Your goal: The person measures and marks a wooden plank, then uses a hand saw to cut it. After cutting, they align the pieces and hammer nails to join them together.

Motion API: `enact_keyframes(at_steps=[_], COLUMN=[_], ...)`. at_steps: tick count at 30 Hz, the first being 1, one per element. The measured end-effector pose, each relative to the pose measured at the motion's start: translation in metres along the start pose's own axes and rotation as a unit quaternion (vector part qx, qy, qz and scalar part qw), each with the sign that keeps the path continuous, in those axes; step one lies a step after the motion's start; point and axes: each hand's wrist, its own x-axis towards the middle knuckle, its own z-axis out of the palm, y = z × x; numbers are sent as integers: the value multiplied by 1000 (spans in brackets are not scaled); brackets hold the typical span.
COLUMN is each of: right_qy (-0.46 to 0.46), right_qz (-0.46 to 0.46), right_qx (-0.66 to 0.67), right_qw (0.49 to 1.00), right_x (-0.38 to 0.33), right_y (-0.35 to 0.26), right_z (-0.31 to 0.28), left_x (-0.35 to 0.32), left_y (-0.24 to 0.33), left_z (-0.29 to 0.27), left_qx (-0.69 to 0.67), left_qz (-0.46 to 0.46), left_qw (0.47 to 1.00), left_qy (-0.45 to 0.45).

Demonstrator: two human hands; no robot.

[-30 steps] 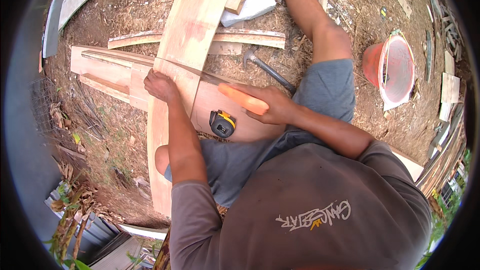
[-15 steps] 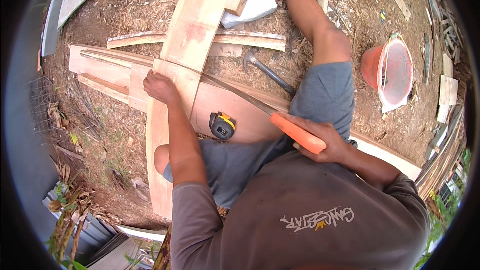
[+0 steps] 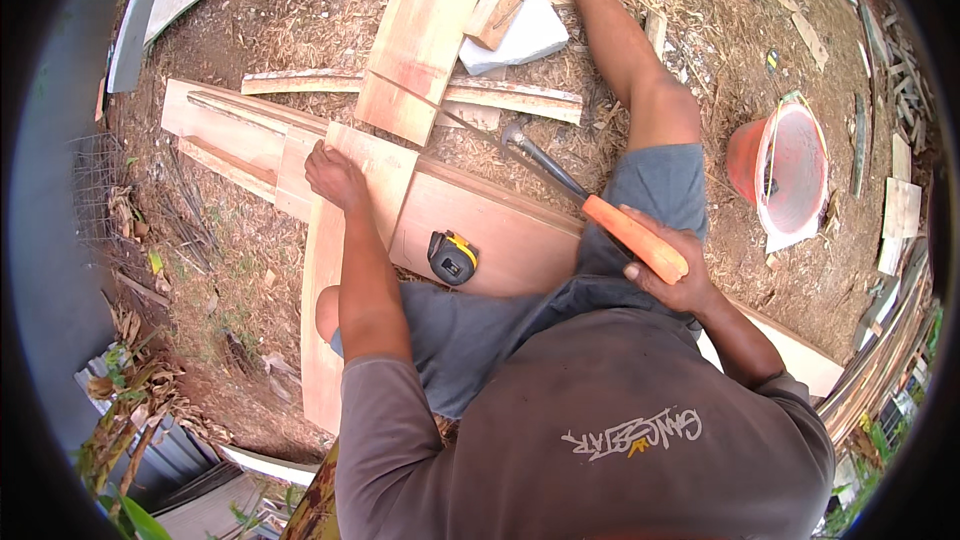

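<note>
Saw (image 3: 618,225) shifted, long axis diagonal, tip apparently up-left.

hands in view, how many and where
2: the left hand rests on the pale board, the right hand holds the orange saw handle. None seems hidden.

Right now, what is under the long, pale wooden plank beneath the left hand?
A flat, pinkish wooden board shows right of the plank, apparently running under it; whatever the plank covers is hidden.
</note>
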Motion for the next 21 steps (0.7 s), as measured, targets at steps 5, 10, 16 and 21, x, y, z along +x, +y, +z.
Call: enact_keyframes(at_steps=[5,10,16,21], right_qy=[203,376,409,356], right_qz=[-40,-44,10,-14], right_qx=[-49,-66,-103,-206], right_qw=[977,923,907,911], right_x=[-21,-26,-22,-14], right_y=[-17,12,37,92], right_z=[-53,-88,-128,-137], left_x=[17,53,15,-79], left_y=[-22,-89,-193,-251], left_z=[-36,-80,-146,-152], left_qx=[-37,-87,-88,7], left_qz=[18,-19,-44,-86], left_qw=[990,921,887,932], left_qy=[-132,-379,-452,-352])
